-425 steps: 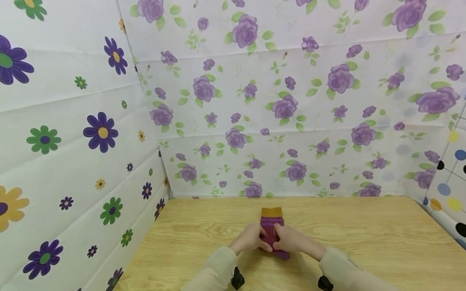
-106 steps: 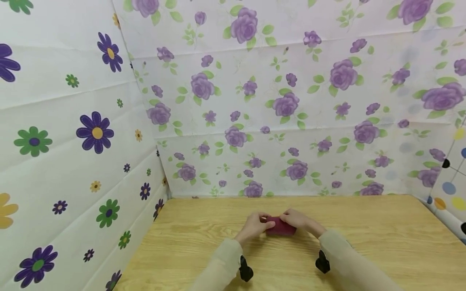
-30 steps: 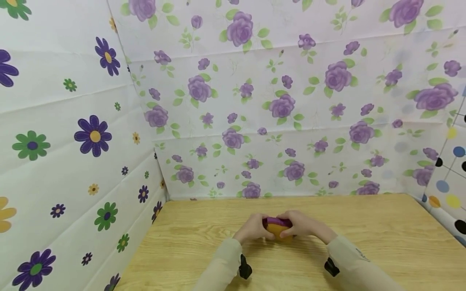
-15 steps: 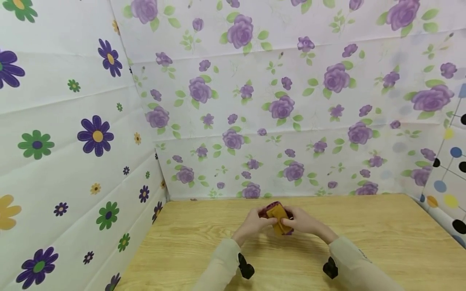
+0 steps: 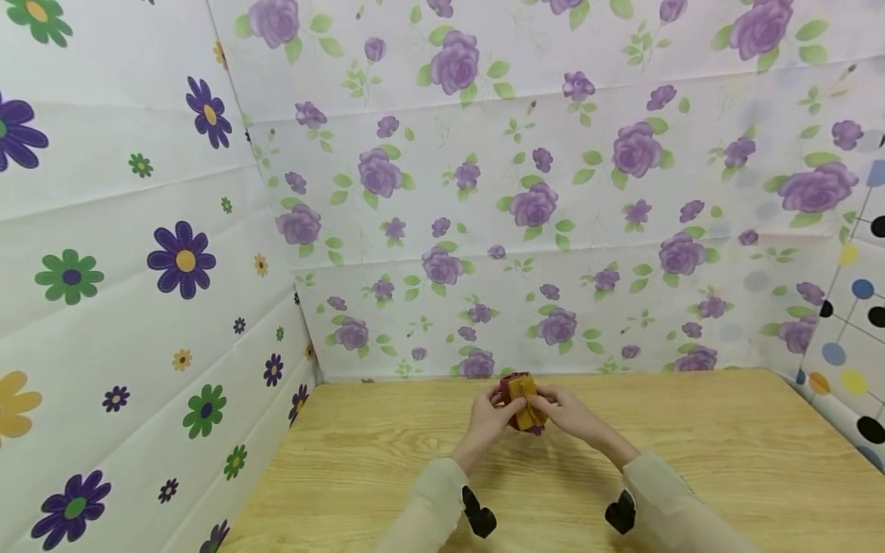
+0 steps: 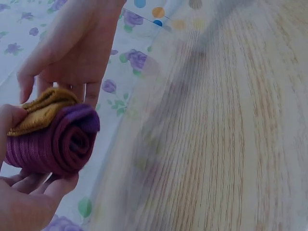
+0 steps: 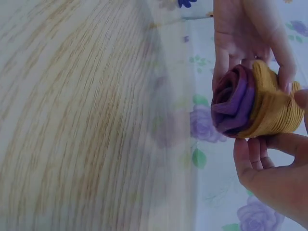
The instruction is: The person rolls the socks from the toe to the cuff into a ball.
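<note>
Rolled-up socks [image 5: 508,393], ribbed and maroon with purple inside and a mustard cuff [image 5: 527,399], are held up off the table between both hands. My left hand [image 5: 486,421] grips the roll from the left, thumb on the cuff. From the right, my right hand [image 5: 575,418] holds it with its thumb on the cuff as well. In the left wrist view the coiled end of the socks [image 6: 72,144] faces the camera. The right wrist view shows the cuff [image 7: 276,113] wrapped partly over the roll's other end. Some fingertips are hidden behind the roll.
A wood-grain table [image 5: 387,445] lies under the hands. White flowered cloth [image 5: 498,192] hangs behind it, more cloth [image 5: 124,307] on the left, and a dotted sheet [image 5: 850,338] at the right edge. Dark wrist cameras [image 5: 479,513] sit under the sleeves.
Flat socks under both hands 14.2 s ago are now a compact roll. In the last second the roll has been lifted and turned, and both thumbs work on the mustard cuff.
</note>
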Available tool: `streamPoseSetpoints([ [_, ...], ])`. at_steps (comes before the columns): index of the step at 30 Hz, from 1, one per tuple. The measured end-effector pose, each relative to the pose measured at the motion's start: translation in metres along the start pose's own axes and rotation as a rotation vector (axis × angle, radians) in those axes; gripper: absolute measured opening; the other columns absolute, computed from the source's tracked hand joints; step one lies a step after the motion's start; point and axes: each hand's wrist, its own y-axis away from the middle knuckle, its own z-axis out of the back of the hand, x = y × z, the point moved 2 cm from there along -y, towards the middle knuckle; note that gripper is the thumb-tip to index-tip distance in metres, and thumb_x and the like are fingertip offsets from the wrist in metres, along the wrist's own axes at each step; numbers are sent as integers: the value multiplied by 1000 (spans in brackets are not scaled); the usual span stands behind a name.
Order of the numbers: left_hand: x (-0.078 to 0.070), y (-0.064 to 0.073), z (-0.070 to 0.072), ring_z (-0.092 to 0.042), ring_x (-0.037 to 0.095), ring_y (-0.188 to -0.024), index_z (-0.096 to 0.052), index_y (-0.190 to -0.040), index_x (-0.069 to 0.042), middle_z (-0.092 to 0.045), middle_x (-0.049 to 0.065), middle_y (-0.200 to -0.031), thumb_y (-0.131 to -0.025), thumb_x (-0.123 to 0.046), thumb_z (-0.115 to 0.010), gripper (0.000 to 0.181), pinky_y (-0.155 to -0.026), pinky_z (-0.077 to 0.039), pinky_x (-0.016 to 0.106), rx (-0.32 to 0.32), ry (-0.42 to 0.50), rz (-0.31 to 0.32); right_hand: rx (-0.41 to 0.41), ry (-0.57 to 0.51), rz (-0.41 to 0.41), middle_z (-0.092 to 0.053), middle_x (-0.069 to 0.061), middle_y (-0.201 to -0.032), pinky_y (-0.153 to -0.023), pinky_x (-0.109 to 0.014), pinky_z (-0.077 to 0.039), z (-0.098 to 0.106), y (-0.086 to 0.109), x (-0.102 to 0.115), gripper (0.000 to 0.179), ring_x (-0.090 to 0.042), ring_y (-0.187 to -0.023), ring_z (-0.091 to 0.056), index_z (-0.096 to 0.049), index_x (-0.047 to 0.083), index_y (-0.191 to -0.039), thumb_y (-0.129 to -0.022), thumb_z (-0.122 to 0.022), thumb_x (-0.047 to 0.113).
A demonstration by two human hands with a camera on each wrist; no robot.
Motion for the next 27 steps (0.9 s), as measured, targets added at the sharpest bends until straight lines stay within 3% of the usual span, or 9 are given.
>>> streamPoseSetpoints([
  [4, 2, 1, -1, -65, 23, -104, -53, -132, 0, -66, 15, -118, -87, -20, -73, 53, -86, -56, 35, -37, -80, -40, -76, 101, 3, -64, -11, -110, -76, -38, -54, -4, 0, 3, 46, -18, -92, -59, -58, 7, -132, -99, -51, 39],
  [8, 4, 4, -1, -65, 22, -101, -56, -128, -3, -67, 13, -116, -86, -20, -75, 49, -83, -56, 34, -64, -145, -59, -172, 214, 23, -69, -8, -104, -67, -23, -52, -8, 0, 5, 40, -12, -84, -61, -60, 4, -129, -98, -57, 29],
  [11, 4, 7, -2, -64, 22, -103, -56, -128, -6, -65, 11, -117, -84, -21, -76, 51, -84, -56, 35, -101, -178, -58, -221, 293, 74, -71, -6, -94, -62, -21, -50, -12, 0, 9, 33, -10, -76, -63, -62, 1, -123, -97, -59, 20],
  [14, 4, 8, -4, -64, 23, -104, -56, -128, -6, -64, 12, -119, -83, -22, -77, 52, -83, -56, 35, -129, -214, -81, -224, 330, 122, -71, -8, -87, -54, -22, -47, -13, -1, 12, 32, -7, -63, -58, -60, -3, -123, -96, -56, 13],
  [17, 5, 11, -6, -64, 22, -103, -56, -130, -7, -64, 11, -119, -84, -22, -76, 52, -81, -57, 33, -131, -217, -76, -200, 322, 115, -70, -8, -87, -47, -22, -41, -13, 0, 10, 36, -4, -54, -49, -54, -5, -130, -97, -52, 7],
  [20, 7, 12, -6, -65, 20, -101, -56, -134, -8, -65, 11, -119, -87, -21, -73, 52, -77, -57, 30, -79, -219, -81, -199, 288, 67, -70, -9, -88, -46, -21, -42, -11, 1, 5, 37, -3, -51, -47, -53, -6, -132, -97, -51, 6],
  [27, 3, 14, -11, -63, 17, -103, -54, -136, -13, -63, 8, -121, -90, -33, -68, 51, -80, -57, 31, 106, -200, -44, -328, 230, -22, -72, -16, -90, -55, -22, -54, -7, 4, 3, 26, -13, -70, -67, -62, -7, -115, -94, -58, 6],
])
